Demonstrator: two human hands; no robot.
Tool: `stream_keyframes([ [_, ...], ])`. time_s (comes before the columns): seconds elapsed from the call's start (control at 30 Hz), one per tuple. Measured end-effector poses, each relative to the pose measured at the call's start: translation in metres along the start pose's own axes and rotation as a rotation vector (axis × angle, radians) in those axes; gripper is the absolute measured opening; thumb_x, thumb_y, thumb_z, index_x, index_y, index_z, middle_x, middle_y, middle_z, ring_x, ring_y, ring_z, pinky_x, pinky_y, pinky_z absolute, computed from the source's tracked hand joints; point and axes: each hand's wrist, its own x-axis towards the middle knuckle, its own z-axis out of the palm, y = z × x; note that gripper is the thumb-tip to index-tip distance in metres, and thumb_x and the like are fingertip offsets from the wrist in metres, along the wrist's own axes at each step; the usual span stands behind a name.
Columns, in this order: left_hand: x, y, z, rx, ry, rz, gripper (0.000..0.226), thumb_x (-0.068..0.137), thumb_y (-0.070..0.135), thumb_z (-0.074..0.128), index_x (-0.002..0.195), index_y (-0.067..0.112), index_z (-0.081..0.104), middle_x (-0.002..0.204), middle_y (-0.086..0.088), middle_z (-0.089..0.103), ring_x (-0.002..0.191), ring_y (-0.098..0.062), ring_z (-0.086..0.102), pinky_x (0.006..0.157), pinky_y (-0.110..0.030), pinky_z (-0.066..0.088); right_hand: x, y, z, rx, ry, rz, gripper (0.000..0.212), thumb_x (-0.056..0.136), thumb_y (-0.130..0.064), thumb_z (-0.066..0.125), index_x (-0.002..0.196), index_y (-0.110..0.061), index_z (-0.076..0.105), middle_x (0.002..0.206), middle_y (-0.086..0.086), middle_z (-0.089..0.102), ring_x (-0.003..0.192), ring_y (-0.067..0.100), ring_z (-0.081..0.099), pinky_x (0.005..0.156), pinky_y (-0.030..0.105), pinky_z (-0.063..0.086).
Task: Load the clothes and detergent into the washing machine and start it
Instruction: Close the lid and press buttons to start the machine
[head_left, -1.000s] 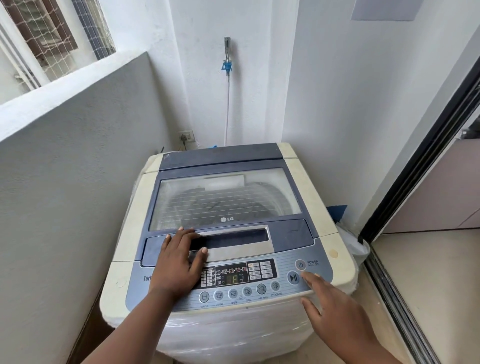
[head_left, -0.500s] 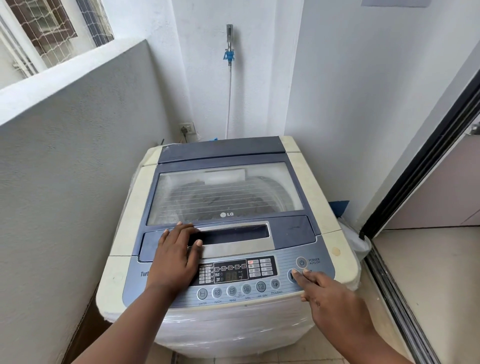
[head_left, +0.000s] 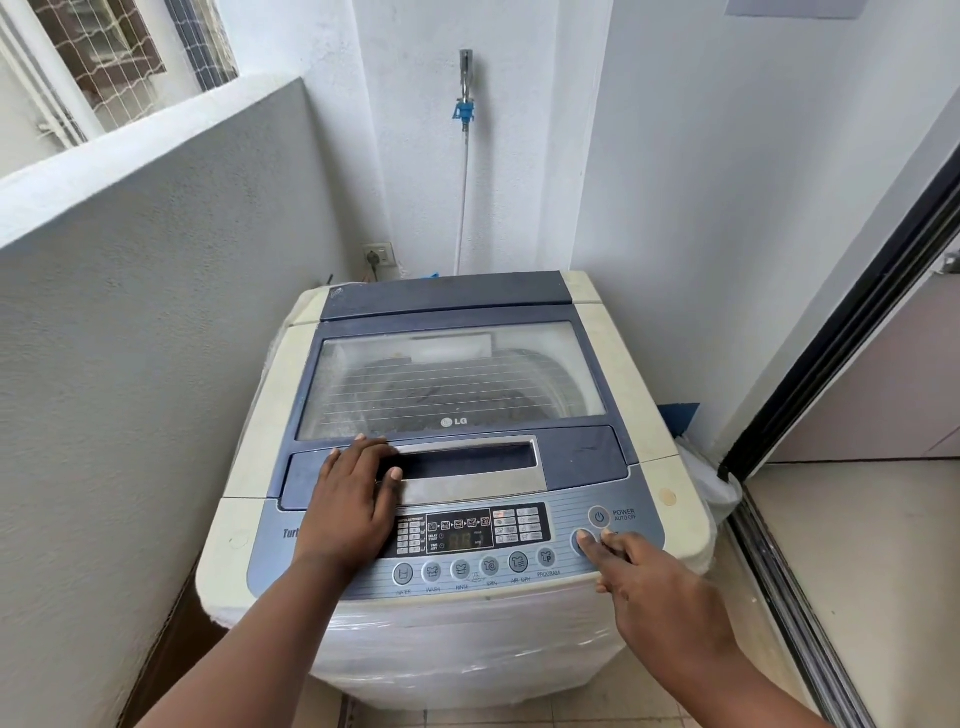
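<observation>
A cream and blue top-loading washing machine stands in a narrow corner, its glass lid closed. Dim shapes show in the drum through the glass. The control panel runs along the front, with a lit display and a row of round buttons. My left hand lies flat on the lid's front edge and the panel's left part, holding nothing. My right hand points with its index fingertip on the round start/pause button, just below the power button. No detergent is in view.
A grey half-wall closes the left side and white walls the back and right. A tap with a hose hangs on the back wall above the machine. A wall socket sits behind it. A sliding-door track runs along the right.
My right hand moved up from the machine's front right edge until its index finger reached the start/pause button. The display reading changed. My left hand stayed on the lid.
</observation>
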Motion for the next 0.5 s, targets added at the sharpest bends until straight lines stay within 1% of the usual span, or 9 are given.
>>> stream_keyframes([
  [0.1, -0.0002, 0.0005, -0.0008, -0.009, -0.001, -0.009, 0.04, 0.091, 0.041, 0.03, 0.109, 0.019, 0.058, 0.116, 0.004, 0.06, 0.124, -0.019, 0.047, 0.108, -0.035, 0.028, -0.0001, -0.0006, 0.0006, -0.004, 0.01, 0.001, 0.067, 0.043, -0.012, 0.091, 0.103, -0.036, 0.073, 0.085, -0.013, 0.069, 0.058, 0.008, 0.067, 0.03, 0.024, 0.045],
  [0.23, 0.0004, -0.0002, -0.0007, -0.01, -0.012, -0.017, 0.04, 0.091, 0.041, 0.03, 0.11, 0.019, 0.057, 0.118, 0.003, 0.059, 0.127, -0.02, 0.045, 0.11, -0.04, 0.03, -0.001, -0.0021, 0.0, -0.017, 0.045, -0.018, 0.067, 0.042, -0.007, 0.091, 0.102, -0.032, 0.075, 0.082, -0.011, 0.069, 0.058, 0.007, 0.067, 0.031, 0.021, 0.043],
  [0.37, -0.0007, -0.0017, 0.0003, -0.017, -0.003, -0.005, 0.039, 0.091, 0.04, 0.03, 0.11, 0.019, 0.057, 0.118, 0.002, 0.06, 0.127, -0.021, 0.046, 0.109, -0.042, 0.031, -0.0019, -0.0038, 0.0001, -0.055, 0.052, -0.03, 0.067, 0.041, -0.006, 0.091, 0.101, -0.03, 0.076, 0.082, -0.008, 0.07, 0.058, 0.01, 0.067, 0.032, 0.021, 0.044],
  [0.5, 0.0009, -0.0027, 0.001, -0.023, 0.005, 0.004, 0.037, 0.092, 0.038, 0.031, 0.11, 0.018, 0.057, 0.117, 0.001, 0.06, 0.125, -0.022, 0.047, 0.107, -0.04, 0.033, -0.0014, -0.0039, 0.0019, -0.07, 0.036, -0.013, 0.066, 0.04, -0.005, 0.091, 0.1, -0.029, 0.076, 0.084, -0.006, 0.071, 0.06, 0.012, 0.068, 0.034, 0.022, 0.046],
])
